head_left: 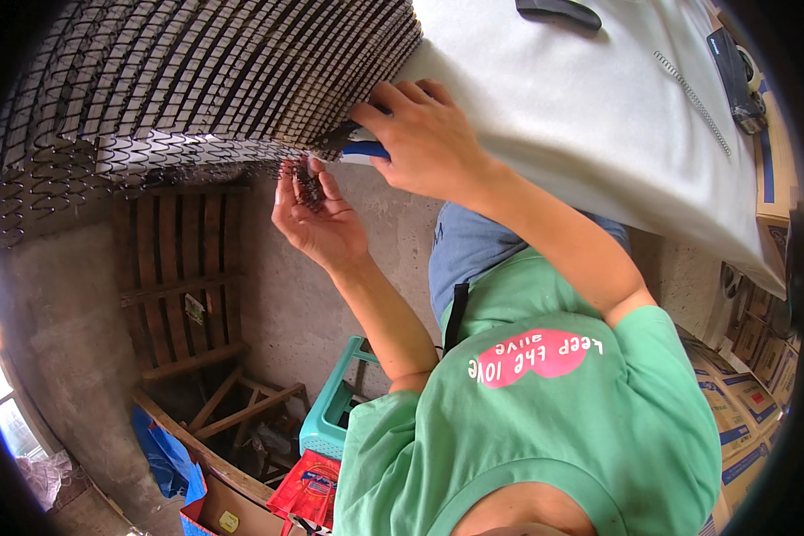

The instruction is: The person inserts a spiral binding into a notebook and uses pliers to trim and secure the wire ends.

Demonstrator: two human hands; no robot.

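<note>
- A green shirt [545, 429] with a pink print is filling the lower middle and right of the frame, with jeans [475, 250] showing above it near the centre.
- The right hand [433, 143], at upper centre, is gripping blue-handled pliers [366, 149], its fingers wrapping the handles; the pliers' dark head is pointing left to the mesh edge, and how wide its jaws are standing cannot be told.
- The left hand [326, 223], just below, is holding a dark coil [309, 189] in half-curled fingers.
- The mesh [196, 71], of dark wire, is filling the upper left, its lower edge hanging in loose loops above the floor area.
- The tabletop [590, 125], covered in white, is spreading across the upper right.
- A black tool [560, 12] is lying on it at the top edge; a thin spring [692, 102] and a black box [732, 80] are lying farther right.
- A teal stool [323, 438] and a red bag [305, 487] are standing at lower centre-left.
- Cartons [746, 406] are stacking up along the right edge.
- A wooden rack [174, 335] is leaning by the wall at left.
- A window [9, 420] is glowing at the far left.
</note>
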